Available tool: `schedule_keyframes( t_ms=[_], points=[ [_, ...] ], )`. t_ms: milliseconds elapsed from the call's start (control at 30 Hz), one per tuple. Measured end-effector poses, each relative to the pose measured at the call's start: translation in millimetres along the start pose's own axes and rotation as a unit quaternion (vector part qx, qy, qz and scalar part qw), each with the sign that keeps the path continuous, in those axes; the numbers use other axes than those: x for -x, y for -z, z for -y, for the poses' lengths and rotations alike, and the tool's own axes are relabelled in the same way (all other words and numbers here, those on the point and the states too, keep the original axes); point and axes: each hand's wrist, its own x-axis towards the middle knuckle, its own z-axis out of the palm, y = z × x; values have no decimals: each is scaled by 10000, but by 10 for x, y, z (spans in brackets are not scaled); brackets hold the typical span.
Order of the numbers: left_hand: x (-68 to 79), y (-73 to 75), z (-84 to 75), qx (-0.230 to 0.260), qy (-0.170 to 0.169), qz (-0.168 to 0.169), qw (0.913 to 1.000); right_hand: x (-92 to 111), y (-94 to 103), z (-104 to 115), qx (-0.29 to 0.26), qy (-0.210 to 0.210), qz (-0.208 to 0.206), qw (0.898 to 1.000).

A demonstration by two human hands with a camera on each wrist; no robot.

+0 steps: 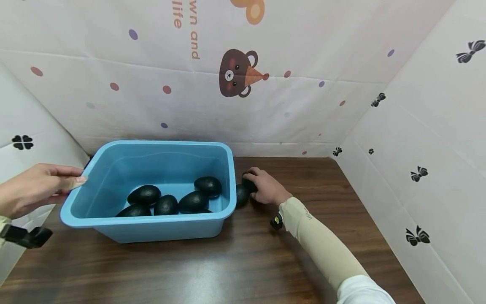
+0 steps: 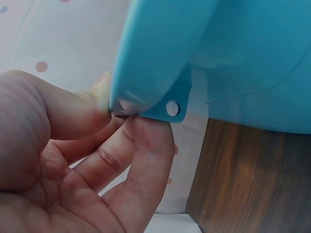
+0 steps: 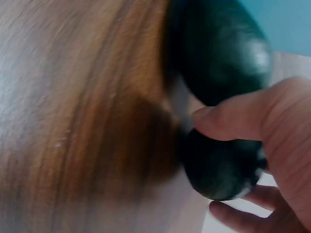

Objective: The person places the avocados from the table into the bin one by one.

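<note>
My left hand (image 1: 36, 188) pinches the left rim of a light blue plastic bin (image 1: 152, 230); in the left wrist view the thumb lies on the rim (image 2: 150, 58) and the fingers are underneath. Several dark green avocados (image 1: 166, 205) lie on the bin's floor. Just right of the bin, my right hand (image 1: 267, 185) grips an avocado (image 3: 221, 165), thumb on one side and fingers curled round the other. A second avocado (image 3: 223, 48) is right beside it, against or close to the bin's outer wall. The palm side of the right hand is hidden in the head view.
The bin stands on a dark brown wood-grain table (image 1: 171, 270). White printed sheets form a back wall (image 1: 197, 105) and a right side wall (image 1: 417, 126), with another at the left.
</note>
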Motion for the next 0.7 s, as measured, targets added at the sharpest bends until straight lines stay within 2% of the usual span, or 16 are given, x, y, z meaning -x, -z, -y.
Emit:
schedule_keyframes(
  t_ms=[167, 333, 700],
  points=[
    [-9, -4, -15, -1, -3, -13, 10000, 6, -52, -27, 24, -61, -379, 9993],
    [-14, 4, -19, -11, -8, -21, 10000, 54, -36, -61, 30, -31, -532, 9986],
    [-9, 21, 16, -47, -39, -77, 10000, 269, 262, 2, 26, 175, -696, 9974]
  ],
)
